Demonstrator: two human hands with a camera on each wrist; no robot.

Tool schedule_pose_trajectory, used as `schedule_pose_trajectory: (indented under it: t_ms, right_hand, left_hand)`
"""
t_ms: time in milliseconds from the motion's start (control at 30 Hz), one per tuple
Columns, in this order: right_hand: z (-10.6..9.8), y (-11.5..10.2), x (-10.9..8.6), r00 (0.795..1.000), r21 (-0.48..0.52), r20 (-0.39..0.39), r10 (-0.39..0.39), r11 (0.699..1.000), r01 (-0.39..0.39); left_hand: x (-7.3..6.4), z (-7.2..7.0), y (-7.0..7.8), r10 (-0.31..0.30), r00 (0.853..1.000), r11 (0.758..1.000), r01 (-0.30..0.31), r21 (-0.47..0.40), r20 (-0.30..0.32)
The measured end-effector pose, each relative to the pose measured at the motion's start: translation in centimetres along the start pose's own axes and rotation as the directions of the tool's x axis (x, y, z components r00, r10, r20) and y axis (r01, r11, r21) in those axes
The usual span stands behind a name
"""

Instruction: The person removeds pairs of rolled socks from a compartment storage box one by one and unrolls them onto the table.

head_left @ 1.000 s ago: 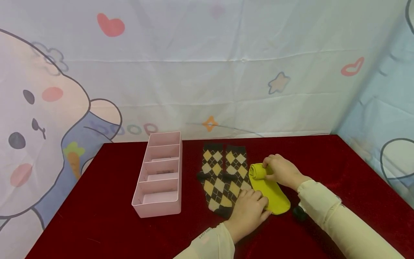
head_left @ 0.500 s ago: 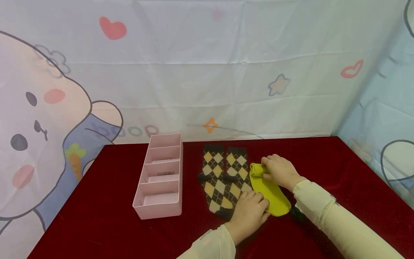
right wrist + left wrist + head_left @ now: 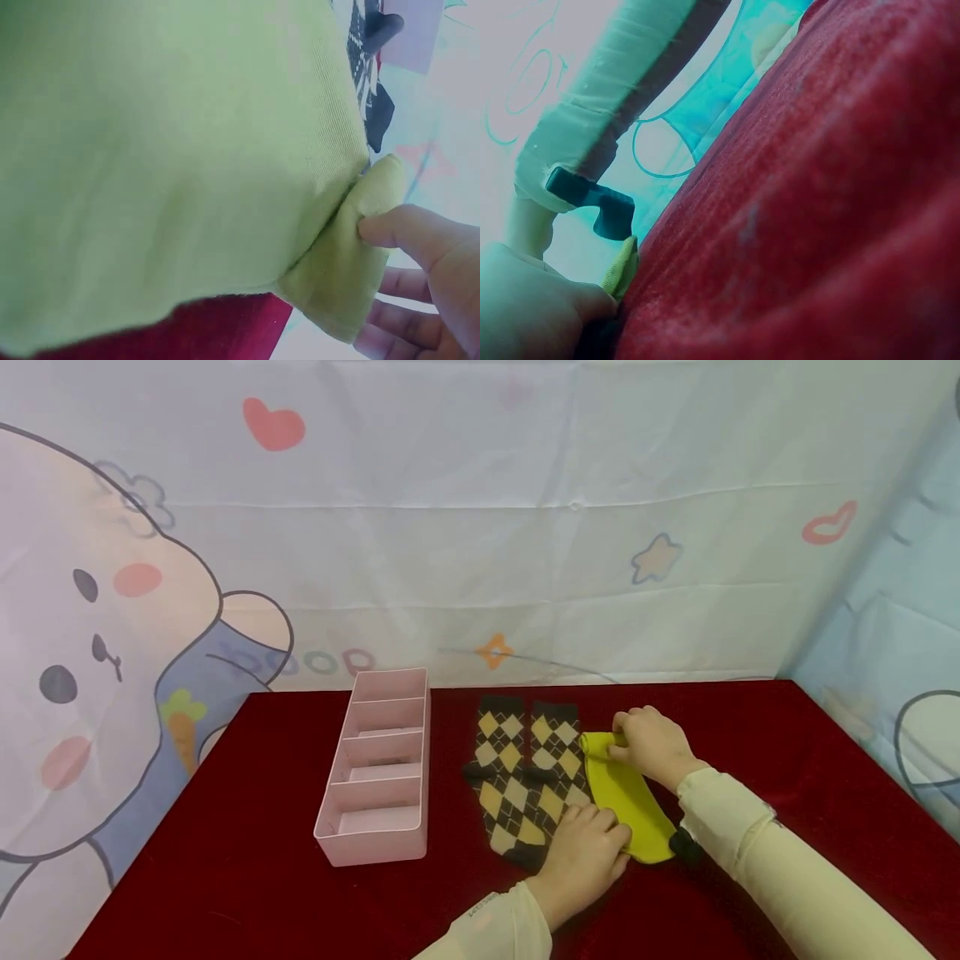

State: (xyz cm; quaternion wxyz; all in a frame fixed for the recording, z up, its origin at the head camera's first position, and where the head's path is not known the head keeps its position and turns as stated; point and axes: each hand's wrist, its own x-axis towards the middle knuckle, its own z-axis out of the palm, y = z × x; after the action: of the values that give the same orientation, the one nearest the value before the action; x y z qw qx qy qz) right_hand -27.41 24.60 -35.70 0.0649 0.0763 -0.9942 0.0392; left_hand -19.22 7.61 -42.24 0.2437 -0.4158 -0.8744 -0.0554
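Observation:
A yellow sock (image 3: 633, 806) lies lengthwise on the table, its far end turned over in a small roll. At that roll my right hand (image 3: 654, 745) pinches the fabric; the right wrist view shows the thumb on the roll (image 3: 341, 259) and the fingers behind it. My left hand (image 3: 583, 858) holds the sock's near left edge between thumb and fingers, and its fingertips are partly hidden. In the left wrist view the sock's edge (image 3: 621, 271) stands up slightly beside the thumb. Left of it lie two argyle socks (image 3: 517, 793), flat and side by side, partly covered by the left hand.
A pink box (image 3: 375, 847) with several compartments stands left of the argyle socks. Dark red cloth (image 3: 247, 827) covers the table. A printed curtain (image 3: 450, 552) hangs behind it. A dark wrist mount (image 3: 592, 199) sits under the right sleeve.
The roll at the yellow sock's far end has become smaller, with more of the sock stretched flat. My right hand has shifted slightly away from me; the left stays at the near edge.

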Motion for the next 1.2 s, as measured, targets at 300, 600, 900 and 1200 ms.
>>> schedule_pose_trajectory:
  t_ms: [300,600,900,1200]
  right_hand:
    - [0.3,-0.1,0.9,0.994,-0.018,-0.105,-0.010,1.000,0.009]
    - [0.7,0.0,1.9,0.996,0.098,-0.088,0.024,0.995,-0.015]
    - [1.0,0.2,2.6,0.996,0.112,-0.084,-0.010,0.993,0.020]
    - [1.8,0.5,2.9,1.000,0.076,-0.009,-0.023,0.997,0.023]
  left_hand:
    - [0.0,-0.3,0.1,-0.005,1.000,1.000,0.005,0.008,0.013]
    - [0.0,-0.5,0.1,0.003,1.000,1.000,-0.003,0.007,-0.006]
    - [0.0,-0.6,0.0,0.001,1.000,1.000,-0.001,0.029,-0.013]
    - [0.0,-0.4,0.0,0.007,0.999,1.000,-0.006,0.014,-0.031]
